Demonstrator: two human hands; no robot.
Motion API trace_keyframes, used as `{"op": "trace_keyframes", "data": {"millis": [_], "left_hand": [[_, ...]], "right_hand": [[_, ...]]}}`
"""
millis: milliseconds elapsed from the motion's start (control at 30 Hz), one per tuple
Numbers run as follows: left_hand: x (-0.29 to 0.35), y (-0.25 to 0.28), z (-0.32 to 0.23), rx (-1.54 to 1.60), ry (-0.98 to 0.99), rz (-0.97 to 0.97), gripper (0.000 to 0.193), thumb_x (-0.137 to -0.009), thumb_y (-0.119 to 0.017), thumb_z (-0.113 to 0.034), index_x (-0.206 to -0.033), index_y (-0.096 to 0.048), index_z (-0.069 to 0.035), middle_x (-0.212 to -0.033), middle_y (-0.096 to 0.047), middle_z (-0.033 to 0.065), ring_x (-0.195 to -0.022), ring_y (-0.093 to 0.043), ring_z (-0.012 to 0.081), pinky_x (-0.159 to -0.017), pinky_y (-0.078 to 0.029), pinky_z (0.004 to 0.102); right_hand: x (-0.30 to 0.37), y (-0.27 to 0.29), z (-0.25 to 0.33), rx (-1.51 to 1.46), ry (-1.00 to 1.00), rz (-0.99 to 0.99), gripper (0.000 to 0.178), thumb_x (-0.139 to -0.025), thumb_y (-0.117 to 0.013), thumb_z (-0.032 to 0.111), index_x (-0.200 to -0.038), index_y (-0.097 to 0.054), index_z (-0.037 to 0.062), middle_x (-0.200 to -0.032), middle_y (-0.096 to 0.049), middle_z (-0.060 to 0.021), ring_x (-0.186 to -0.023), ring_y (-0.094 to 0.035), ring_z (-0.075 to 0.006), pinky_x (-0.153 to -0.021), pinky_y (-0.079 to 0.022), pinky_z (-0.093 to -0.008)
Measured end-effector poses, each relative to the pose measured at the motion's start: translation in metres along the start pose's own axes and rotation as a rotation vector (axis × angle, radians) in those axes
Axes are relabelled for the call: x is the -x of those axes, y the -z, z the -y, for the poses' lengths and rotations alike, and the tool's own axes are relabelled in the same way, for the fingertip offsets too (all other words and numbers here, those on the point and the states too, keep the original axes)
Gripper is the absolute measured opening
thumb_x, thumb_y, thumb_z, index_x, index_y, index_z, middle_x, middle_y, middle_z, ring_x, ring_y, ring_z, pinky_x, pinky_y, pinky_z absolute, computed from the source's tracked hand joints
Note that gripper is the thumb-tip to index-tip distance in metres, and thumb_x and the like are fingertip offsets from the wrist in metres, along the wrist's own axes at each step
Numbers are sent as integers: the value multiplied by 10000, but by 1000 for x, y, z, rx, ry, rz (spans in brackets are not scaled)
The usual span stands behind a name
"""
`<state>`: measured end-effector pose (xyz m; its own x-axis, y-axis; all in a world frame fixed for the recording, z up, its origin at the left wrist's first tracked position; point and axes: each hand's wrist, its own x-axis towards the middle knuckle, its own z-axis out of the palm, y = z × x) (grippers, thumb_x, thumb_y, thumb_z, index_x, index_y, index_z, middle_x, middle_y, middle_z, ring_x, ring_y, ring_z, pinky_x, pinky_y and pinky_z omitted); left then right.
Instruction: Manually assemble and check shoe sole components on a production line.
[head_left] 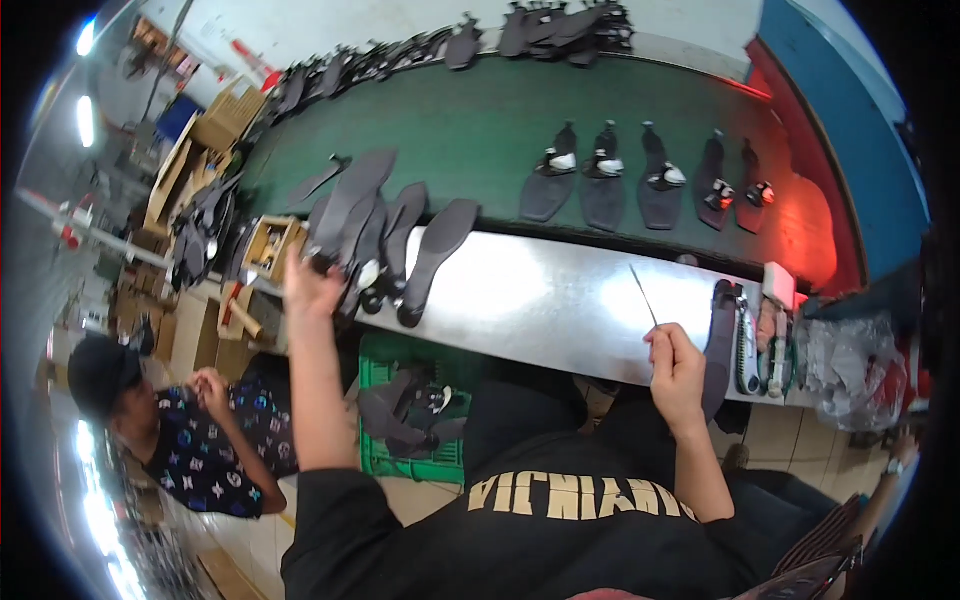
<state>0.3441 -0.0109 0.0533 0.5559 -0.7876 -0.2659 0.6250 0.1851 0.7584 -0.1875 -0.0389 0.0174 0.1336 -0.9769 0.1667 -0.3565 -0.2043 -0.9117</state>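
Observation:
My left hand [314, 288] is at the left end of the metal work surface, its fingers closed at the heel end of a dark sandal sole [360, 190]. That sole is slightly blurred and slants over several other dark soles [440, 245] heaped at the green belt's edge. Part of the grip is hidden. My right hand [676, 372] is closed around a thin, straight metal tool [643, 293], its tip pointing up and away over the bare metal surface [540, 290]. To the right of this hand lies another dark sole [719, 335].
Several sandals with straps [603, 185] stand in a row on the green belt [440, 130]. A small wooden box [269, 248] is at the left. Below sits a green crate [375, 455] holding sandals. A utility knife [747, 345] and plastic bag [850, 365] are right. A co-worker [200, 430] is left.

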Motion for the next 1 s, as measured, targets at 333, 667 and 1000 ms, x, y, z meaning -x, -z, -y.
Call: {"op": "trace_keyframes", "data": {"millis": [333, 667, 1000], "left_hand": [[-19, -107, 101, -933, -765, 93, 405, -929, -606, -112, -1304, -507, 7, -1195, -596, 123, -1088, -569, 189, -961, -459, 309], [-199, -182, 301, -1345, -604, 632, 344, -930, -594, -229, -1190, -622, -6, -1116, -666, 125, -996, -611, 214, -896, -461, 310], [-73, -228, 280, -1511, -863, 464, 355, -879, -660, -260, -1080, -660, 32, -1050, -663, 232, -934, -635, 366, -827, -493, 411]], "right_hand": [[-28, 59, -85, 537, 37, -202, 279, -791, -623, 77, -1066, -627, 34, -863, -567, -166, -820, -581, -370, -713, -470, -432], [-32, 42, -117, 483, -57, 27, 526, -777, -596, 162, -1288, -570, 287, -1113, -481, -216, -963, -578, -368, -740, -507, -455], [-24, 62, -93, 449, -8, 59, 501, -810, -665, 282, -1295, -557, 216, -1015, -452, -168, -884, -572, -319, -693, -465, -417]]}}
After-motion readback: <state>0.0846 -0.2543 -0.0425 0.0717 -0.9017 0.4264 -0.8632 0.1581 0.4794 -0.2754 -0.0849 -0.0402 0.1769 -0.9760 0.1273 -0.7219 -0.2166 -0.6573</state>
